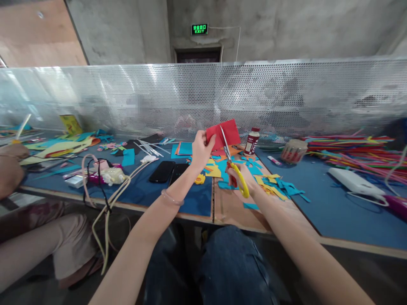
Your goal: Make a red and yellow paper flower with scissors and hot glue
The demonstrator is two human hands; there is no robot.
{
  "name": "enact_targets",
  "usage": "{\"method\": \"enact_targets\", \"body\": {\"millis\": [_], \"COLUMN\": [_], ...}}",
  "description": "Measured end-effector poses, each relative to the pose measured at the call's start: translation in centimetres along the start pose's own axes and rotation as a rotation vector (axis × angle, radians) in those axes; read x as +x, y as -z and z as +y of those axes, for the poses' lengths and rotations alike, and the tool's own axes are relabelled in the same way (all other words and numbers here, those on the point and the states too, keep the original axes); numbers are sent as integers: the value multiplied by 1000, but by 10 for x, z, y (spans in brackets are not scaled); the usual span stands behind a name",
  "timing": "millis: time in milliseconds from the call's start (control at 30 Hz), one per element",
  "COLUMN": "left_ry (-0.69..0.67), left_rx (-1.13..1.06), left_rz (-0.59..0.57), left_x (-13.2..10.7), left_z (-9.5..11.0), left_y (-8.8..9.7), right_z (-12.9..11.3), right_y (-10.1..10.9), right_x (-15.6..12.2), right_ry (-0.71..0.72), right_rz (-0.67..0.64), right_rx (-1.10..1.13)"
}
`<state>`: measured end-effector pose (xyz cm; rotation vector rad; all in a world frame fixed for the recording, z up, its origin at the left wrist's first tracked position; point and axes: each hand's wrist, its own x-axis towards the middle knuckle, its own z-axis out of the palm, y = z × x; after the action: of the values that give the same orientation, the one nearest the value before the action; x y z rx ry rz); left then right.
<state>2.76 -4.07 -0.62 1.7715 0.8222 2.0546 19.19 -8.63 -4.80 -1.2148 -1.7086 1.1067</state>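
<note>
Left hand pinches rectangular red paper; right hand grips yellow-handled metal scissors, blades just right of left grip. Risk: unsupported far edge flexing, skewing cut.

Hands hold red paper and yellow-handled scissors.

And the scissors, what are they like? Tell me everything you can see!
The scissors have a bright yellow handle that looks like plastic, and shiny, silver-coloured metal at the cutting end. They're held in the right hand, which hides part of the handle. They slant, with the tip pointing up and away from the person. One narrow blade shows across the front of the red paper; the paper seems to hide the other blade.
</note>
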Motion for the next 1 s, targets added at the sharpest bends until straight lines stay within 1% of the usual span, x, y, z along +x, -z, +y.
{"method": "enact_targets", "body": {"millis": [200,567,1000], "left_ry": [-4,-16,-5], "left_rx": [5,3,-11], "left_rz": [2,8,15], "left_x": [1,2,3], "left_z": [-2,-4,-3], "left_y": [0,-1,-1], "right_z": [3,2,4], "right_y": [0,-1,-3], "right_x": [1,0,1], "right_ry": [35,165,157], "right_rz": [16,74,110], "right_rx": [-18,-31,-33]}}
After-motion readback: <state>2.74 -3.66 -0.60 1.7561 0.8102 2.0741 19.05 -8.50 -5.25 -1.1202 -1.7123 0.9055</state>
